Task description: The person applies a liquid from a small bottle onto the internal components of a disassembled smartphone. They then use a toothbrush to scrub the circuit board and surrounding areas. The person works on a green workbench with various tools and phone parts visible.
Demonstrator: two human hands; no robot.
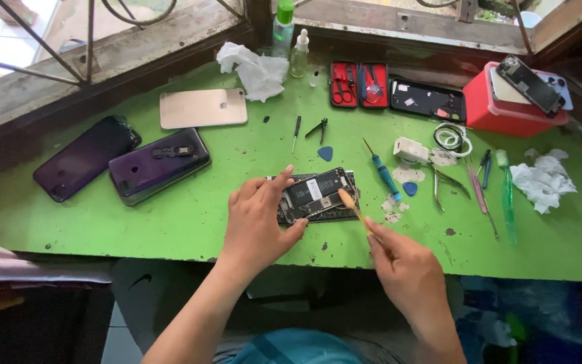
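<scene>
Opened phone [318, 195] amid screwdriver [383, 170], picks, tweezers [449, 182].

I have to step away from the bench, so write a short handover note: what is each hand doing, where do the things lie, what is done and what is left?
Left hand: steadies the opened phone by its left end on the green table.
Right hand: holds a thin wooden-coloured stick, tip on the phone's exposed inside, by the battery.
Nearby: blue screwdriver, blue picks, tweezers and a green toothbrush to the right; two purple phones to the left.
Done: phone is open, insides exposed.
Left: work on the insides and closing up; no screen or cover on it yet.
</scene>
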